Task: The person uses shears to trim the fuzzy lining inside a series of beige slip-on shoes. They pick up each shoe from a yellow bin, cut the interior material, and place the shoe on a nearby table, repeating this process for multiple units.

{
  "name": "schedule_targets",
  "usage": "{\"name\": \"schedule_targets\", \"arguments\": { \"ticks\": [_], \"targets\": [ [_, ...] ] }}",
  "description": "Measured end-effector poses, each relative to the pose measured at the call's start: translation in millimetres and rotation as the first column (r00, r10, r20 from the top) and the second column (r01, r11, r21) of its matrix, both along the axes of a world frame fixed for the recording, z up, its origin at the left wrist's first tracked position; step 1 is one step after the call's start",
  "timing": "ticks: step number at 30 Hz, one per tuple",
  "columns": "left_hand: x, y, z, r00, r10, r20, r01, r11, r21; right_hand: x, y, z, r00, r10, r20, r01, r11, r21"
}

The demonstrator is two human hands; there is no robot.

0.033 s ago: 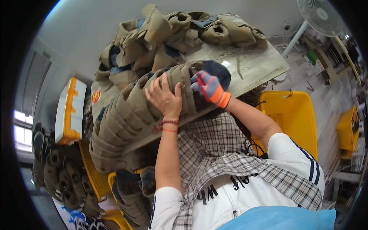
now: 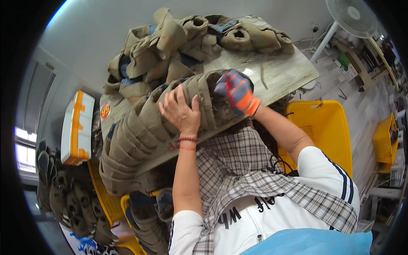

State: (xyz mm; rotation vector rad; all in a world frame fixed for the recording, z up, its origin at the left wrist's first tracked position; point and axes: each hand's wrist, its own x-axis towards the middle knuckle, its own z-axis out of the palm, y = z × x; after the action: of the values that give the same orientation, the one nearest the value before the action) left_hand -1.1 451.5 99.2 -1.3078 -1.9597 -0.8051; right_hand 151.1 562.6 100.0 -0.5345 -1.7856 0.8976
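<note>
A long row of nested khaki fabric pieces (image 2: pixel 136 129), shaped like shoe uppers, curves along the near edge of the table (image 2: pixel 289 70). My bare left hand (image 2: pixel 183 114) lies on the row near its right end, fingers spread over the folds. At that right end is my right hand (image 2: pixel 241 94), in a grey and orange glove. Its fingers are closed round a slim red-handled tool (image 2: pixel 229 85), whose tip I cannot make out. The glove hides most of the last piece, which shows dark blue beside it.
More khaki pieces (image 2: pixel 170 40) are heaped along the table's back. A yellow crate (image 2: pixel 325 131) stands right of my arm. A white and orange box (image 2: pixel 78 127) is at the left. Yellow bins with more pieces (image 2: pixel 146 216) sit below. A fan (image 2: pixel 352 17) stands back right.
My right hand has shifted slightly and turned, with the red-handled tool in it, and now covers more of the dark blue end piece. My left hand stays on the row.
</note>
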Motion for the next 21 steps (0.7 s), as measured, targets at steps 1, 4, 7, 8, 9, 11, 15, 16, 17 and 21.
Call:
{"name": "schedule_targets", "arguments": {
  "ticks": [1, 4, 7, 8, 9, 11, 15, 16, 17, 21],
  "targets": [
    [1, 2, -2, 1.000, 0.002, -0.012, -0.002, 1.000, 0.002, 15, 46, -2, 0.965, -0.260, -0.026, 0.261, 0.960, 0.098],
    [11, 10, -1, 1.000, -0.020, 0.001, 0.020, 1.000, 0.002, 92, 198, -9, 0.717, -0.650, -0.252, 0.672, 0.740, 0.004],
    [6, 5, -3, 1.000, -0.002, -0.002, 0.002, 1.000, -0.008, 123, 219, 4, 0.594, -0.742, 0.312, 0.793, 0.604, -0.075],
    [7, 7, -2, 1.000, -0.015, -0.004, 0.015, 1.000, 0.000, 132, 238, -4, 0.560, -0.724, 0.403, 0.780, 0.624, 0.038],
    [8, 8, -1, 1.000, -0.026, -0.004, 0.026, 1.000, 0.004, 137, 249, -11, 0.511, -0.705, 0.492, 0.750, 0.646, 0.146],
    [5, 3, 1, 0.999, -0.035, -0.001, 0.035, 0.999, -0.004, 130, 237, 5, 0.675, -0.624, 0.395, 0.655, 0.752, 0.068],
    [-1, 0, 3, 0.997, -0.070, -0.013, 0.070, 0.998, 0.003, 136, 187, 72, 0.864, -0.486, 0.128, 0.503, 0.831, -0.237],
    [0, -1, 4, 0.996, -0.088, 0.003, 0.088, 0.996, 0.005, 144, 177, 81, 0.851, -0.521, 0.069, 0.516, 0.801, -0.304],
    [-2, -5, 4, 0.995, -0.103, 0.006, 0.102, 0.994, 0.026, 149, 162, 90, 0.908, -0.417, -0.045, 0.362, 0.832, -0.421],
    [18, -26, 19, 0.969, -0.237, 0.067, 0.225, 0.962, 0.153, 160, 61, 108, 0.855, -0.179, -0.488, -0.147, 0.817, -0.558]
  ]
}}
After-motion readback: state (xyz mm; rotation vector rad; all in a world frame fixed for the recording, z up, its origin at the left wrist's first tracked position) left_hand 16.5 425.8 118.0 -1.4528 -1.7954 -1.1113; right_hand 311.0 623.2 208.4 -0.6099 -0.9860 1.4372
